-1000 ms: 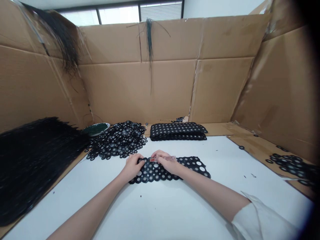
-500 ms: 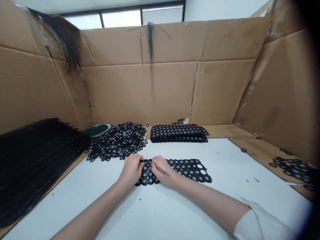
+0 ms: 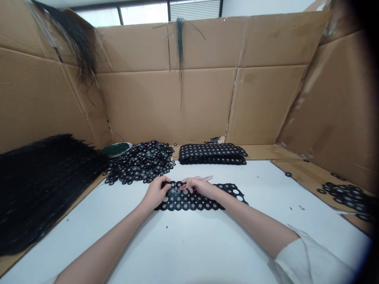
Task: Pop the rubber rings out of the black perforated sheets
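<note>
A flat panel of joined black rings lies on the white tabletop in front of me. My left hand pinches its upper left edge, thumb and fingers closed around the rings there. A slim, pen-like tool with a clear pinkish shaft and a reddish front end is in my right hand. Its front end points left, at the rings close to my left thumb. I cannot make out the tool's very tip. The right forearm covers part of the panel's right side.
Behind the panel, a heap of loose black rings adjoins a shallow bowl of dark green material. Stacked ring panels stand at the back. Black strands fill the left side. More loose rings lie right. Cardboard walls enclose the table.
My right hand has shifted slightly right and turned, bringing the tool's shaft into view. More of the panel's middle shows. The whole view has tilted a little.
</note>
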The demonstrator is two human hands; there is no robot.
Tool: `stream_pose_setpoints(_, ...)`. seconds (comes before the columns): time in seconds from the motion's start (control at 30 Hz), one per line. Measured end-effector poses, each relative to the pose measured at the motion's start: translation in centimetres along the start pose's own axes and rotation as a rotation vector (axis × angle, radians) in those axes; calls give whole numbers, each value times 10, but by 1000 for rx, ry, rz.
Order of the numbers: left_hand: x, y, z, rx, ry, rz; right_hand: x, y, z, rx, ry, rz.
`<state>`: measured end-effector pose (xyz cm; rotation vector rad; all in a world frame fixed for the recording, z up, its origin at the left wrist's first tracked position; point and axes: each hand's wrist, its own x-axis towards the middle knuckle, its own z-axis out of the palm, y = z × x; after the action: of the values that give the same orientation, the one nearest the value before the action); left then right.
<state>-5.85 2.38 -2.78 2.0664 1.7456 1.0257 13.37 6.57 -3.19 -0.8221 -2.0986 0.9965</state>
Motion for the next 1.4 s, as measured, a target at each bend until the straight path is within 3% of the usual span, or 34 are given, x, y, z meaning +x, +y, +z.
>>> stream_pose_setpoints(0.1,0,-1,0,-15,-11,-6,-1,-3,-1,163,-127,-5)
stream_pose_setpoints(0.27,-1,3,-4,-114,-11,-34,-2,-5,-1,170,-149,45)
stream_pose_setpoints(0.37,-2,5,-11,-304,-8,-229,-4,-5,1,177,-152,70)
stream_pose_setpoints(0.47,-5,8,-19,-521,-251,-381,-7,-7,5,134,-117,52)
stream_pose_setpoints(0.53,-6,10,-22,-455,-370,-351,-8,-9,8,82,-100,39)
stream_pose_setpoints(0.7,-14,21,-14,81,-136,-139,-15,-9,18,-148,-75,-48)
stream_pose_setpoints(0.9,-38,47,3,338,-37,67,-30,-14,35,-416,92,-161)
stream_pose_setpoints(1.07,-53,60,7,458,39,197,-34,-26,37,-587,147,-169)
stream_pose_setpoints(1.17,-52,63,3,430,37,194,-32,-27,36,-599,151,-146)
stream_pose_setpoints(1.27,-40,55,-4,367,26,145,-28,-25,33,-471,133,-103)
stream_pose_setpoints(1.4,-20,31,-9,111,4,-57,-21,-20,26,-157,53,51)
